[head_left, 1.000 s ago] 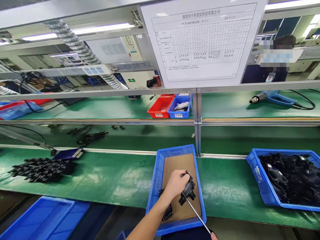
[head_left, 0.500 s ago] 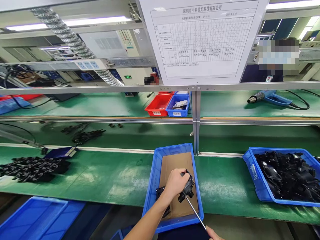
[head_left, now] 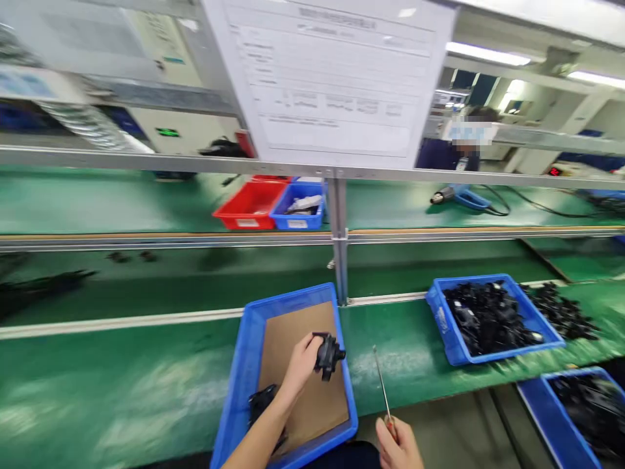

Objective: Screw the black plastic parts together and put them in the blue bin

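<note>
My left hand (head_left: 303,362) is closed on a black plastic part (head_left: 329,356) with stubby projections, held over a blue bin (head_left: 347,397). Cardboard (head_left: 312,404) lines the bin's bottom, and more black parts (head_left: 263,398) lie in it beneath my left forearm, partly hidden. To the right, my right hand (head_left: 399,444) grips a screwdriver (head_left: 382,381) by its reddish handle. The long thin shaft points up and away, its tip apart from the black part.
On the right stands a blue bin (head_left: 454,355) heaped with black parts, with loose black pieces (head_left: 561,311) beside it. Lower right is another bin (head_left: 556,417). A metal post (head_left: 338,260) rises behind my bin; the shelf bears red (head_left: 249,202) and blue (head_left: 297,205) trays and a heat gun (head_left: 463,197).
The screwdriver has come away from the black part and moved right with my right hand, now more fully in view. The black part has turned in my left hand. My view has swung right.
</note>
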Demonstrator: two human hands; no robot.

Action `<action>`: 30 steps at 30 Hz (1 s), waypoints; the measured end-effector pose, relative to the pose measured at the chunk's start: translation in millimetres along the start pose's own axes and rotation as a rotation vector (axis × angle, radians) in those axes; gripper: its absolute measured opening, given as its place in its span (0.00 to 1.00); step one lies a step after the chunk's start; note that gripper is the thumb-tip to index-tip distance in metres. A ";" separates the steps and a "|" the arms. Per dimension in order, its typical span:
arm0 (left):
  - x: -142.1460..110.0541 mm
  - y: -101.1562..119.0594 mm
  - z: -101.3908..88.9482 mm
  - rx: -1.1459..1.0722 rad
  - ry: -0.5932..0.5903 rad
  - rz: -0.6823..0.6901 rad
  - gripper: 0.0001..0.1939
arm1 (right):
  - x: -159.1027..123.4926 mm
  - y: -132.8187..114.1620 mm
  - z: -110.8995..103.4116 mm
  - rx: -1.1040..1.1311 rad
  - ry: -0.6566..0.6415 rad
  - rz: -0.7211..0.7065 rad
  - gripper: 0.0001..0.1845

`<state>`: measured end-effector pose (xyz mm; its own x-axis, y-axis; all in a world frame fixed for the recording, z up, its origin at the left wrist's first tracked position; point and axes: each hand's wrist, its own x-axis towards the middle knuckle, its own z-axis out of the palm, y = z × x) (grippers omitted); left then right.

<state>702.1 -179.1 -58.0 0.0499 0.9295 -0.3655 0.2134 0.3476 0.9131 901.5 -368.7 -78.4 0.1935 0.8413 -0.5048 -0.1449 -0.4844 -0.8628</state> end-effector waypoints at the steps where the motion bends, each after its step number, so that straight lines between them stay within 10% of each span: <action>1: -1.9 -9.9 15.6 -0.017 -0.067 -0.038 0.26 | 8.5 6.2 3.8 0.047 0.015 0.028 0.45; 7: -32.2 -42.2 87.9 -0.050 -0.402 -0.019 0.33 | 60.0 39.9 7.3 0.176 0.205 0.035 0.47; 15: -48.2 -45.4 77.5 0.045 -0.684 0.111 0.46 | 76.5 45.2 -51.5 0.233 0.124 0.111 0.40; 19: -23.5 -68.9 30.6 0.295 -0.516 0.060 0.38 | 115.2 35.2 -99.3 0.601 0.242 0.053 0.29; 23: 6.3 -111.8 -51.3 0.688 -0.166 -0.233 0.38 | 174.5 -13.2 -196.0 0.693 0.604 -0.056 0.13; 27: 15.2 -148.8 -101.8 0.837 -0.124 -0.398 0.33 | 222.4 -62.0 -285.2 0.706 0.763 -0.134 0.19; 30: 12.8 -160.6 -112.9 0.766 -0.106 -0.352 0.22 | 238.4 -76.1 -308.9 0.749 0.791 -0.150 0.18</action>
<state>558.3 -209.1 -188.9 -0.0603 0.7529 -0.6553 0.8333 0.3994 0.3822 1258.4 -205.5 -141.8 0.7866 0.3582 -0.5029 -0.5688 0.1035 -0.8160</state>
